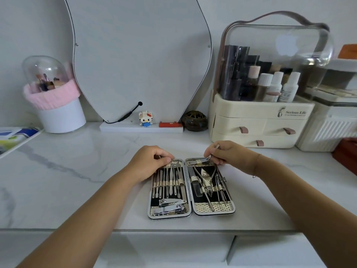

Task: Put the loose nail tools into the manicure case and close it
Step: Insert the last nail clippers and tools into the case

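Right hand (224,152) pinches tool (216,147) (case (222,209) open).

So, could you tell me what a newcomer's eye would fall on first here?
The open manicure case lies front and centre on the marble counter, with the left hand on its top edge and the right hand pinching a thin metal tool over it. Behind stand a curvy mirror and, right, a clear-domed cosmetics organiser.

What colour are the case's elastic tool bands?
The bands are cream-gold woven, on black lining; head view.
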The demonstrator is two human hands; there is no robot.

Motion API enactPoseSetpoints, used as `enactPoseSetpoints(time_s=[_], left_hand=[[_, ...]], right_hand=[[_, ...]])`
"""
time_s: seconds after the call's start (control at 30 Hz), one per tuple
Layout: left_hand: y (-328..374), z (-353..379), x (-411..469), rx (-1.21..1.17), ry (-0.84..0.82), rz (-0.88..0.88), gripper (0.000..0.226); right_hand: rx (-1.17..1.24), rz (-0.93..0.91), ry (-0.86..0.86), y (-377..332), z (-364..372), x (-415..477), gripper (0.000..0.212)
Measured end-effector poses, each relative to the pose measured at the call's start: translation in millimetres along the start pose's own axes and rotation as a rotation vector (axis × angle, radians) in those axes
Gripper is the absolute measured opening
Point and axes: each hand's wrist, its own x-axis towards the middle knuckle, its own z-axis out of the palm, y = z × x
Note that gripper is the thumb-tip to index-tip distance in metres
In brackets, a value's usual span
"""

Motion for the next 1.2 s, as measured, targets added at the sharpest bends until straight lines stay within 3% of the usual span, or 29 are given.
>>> enactPoseSetpoints(time_s=[0.13, 0.3, 0.4, 0.73, 1.2], left_hand=[[-0.8, 0.0, 0.5, -0.011, 0.000, 0.002, 0.014], [-1.9, -0.4, 0.1, -0.016, -0.002, 0.010, 0.014], [-1.3, -0.3, 0.5, -0.010, -0.003, 0.012, 0.015], [0.1, -0.5, 0.7, 0.001, -0.003, 0.000, 0.013], [3.0, -1.9, -3.1, 0.023, 0.007, -0.007, 0.013]], right_hand=[[-0.187, -0.031, 0.070, -1.0, -0.5, 2.2, 0.016], [0.158, -0.045, 0.211, 12.6, 0.7, -0.6, 0.007], [0.152, -0.100, 0.269, 11.0, 1.3, 0.5, 0.006], [-0.506, -0.165, 0.172, -17.8, 14.2, 15.1, 0.015], [-0.575, -0.223, 0.191, -9.8, 21.3, 7.3, 0.012]])
